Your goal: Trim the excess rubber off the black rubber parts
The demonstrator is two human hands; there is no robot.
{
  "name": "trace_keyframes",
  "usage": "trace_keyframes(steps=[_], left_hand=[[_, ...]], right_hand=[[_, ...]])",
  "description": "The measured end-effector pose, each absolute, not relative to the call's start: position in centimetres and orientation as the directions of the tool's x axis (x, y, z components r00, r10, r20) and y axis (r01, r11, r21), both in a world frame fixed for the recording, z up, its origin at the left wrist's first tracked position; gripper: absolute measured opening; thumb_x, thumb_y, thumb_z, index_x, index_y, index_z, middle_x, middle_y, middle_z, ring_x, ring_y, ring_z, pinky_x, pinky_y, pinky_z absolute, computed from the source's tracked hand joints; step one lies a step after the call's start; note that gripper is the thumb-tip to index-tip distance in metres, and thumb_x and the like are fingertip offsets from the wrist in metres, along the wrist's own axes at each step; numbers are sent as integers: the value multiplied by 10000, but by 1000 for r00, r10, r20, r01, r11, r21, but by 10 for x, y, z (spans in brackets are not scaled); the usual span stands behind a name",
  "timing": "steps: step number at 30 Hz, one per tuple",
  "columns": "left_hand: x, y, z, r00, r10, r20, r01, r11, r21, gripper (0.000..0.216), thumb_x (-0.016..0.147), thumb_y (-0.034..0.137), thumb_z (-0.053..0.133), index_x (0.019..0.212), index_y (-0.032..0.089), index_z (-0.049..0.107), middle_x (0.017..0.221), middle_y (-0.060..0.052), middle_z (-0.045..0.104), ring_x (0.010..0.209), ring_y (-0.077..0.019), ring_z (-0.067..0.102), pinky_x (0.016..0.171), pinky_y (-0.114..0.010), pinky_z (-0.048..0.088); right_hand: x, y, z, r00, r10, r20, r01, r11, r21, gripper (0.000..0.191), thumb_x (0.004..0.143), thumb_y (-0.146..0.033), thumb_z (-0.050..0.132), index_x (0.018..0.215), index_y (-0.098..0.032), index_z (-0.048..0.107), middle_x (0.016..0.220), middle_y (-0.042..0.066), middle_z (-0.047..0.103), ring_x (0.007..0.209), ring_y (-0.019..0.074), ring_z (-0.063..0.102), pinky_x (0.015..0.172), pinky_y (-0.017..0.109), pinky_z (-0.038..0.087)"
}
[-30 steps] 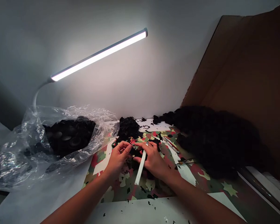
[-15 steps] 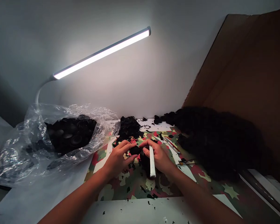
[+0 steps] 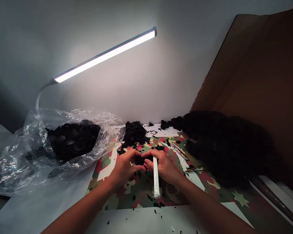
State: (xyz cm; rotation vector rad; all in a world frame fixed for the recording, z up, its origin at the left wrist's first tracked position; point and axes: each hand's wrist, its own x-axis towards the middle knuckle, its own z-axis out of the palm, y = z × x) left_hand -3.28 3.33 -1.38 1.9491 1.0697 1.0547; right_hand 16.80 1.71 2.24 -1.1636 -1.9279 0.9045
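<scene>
My left hand (image 3: 124,167) and my right hand (image 3: 164,165) meet over a camouflage-patterned mat (image 3: 205,182), fingers curled around a small black part (image 3: 139,160) held between them. My right hand also grips a white stick-like tool (image 3: 156,177), whose handle points toward me. Both hands are closed. Black scraps (image 3: 146,198) lie scattered on the mat below them.
A clear plastic bag (image 3: 21,159) of round black parts (image 3: 73,141) lies at the left. A small black heap (image 3: 134,131) sits behind my hands and a large black pile (image 3: 229,146) at the right, against a cardboard sheet (image 3: 263,78). A lit bar lamp (image 3: 104,55) hangs overhead. Small tools (image 3: 179,151) lie on the mat.
The white tool swung from slanting left to pointing nearly straight toward me. My hands drew closer together around the black part.
</scene>
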Motion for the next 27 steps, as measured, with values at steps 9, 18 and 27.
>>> trace_keyframes(steps=[9,18,27], left_hand=[[-30,28,0,236,917,323,165,-365,916,196,754,199,779,949,206,758,1079,-82,692,1029,-243,652,884,-372,534],[-24,26,-9,145,968,204,157,-226,961,135,742,141,744,868,188,742,824,-23,748,799,-202,697,755,-304,528],[-16,19,-5,132,972,194,171,-215,961,184,698,130,788,766,186,626,725,31,699,710,-160,671,666,-241,500]], right_hand=[[166,17,22,-329,923,201,506,352,-787,150,926,-355,614,988,-236,680,776,2,662,765,195,596,729,315,431],[164,16,20,-308,915,259,549,393,-737,103,935,-318,629,967,-261,709,902,10,714,884,216,606,867,365,387],[156,14,14,-314,838,446,662,530,-530,156,841,-54,566,826,-205,602,836,3,676,822,201,558,860,377,288]])
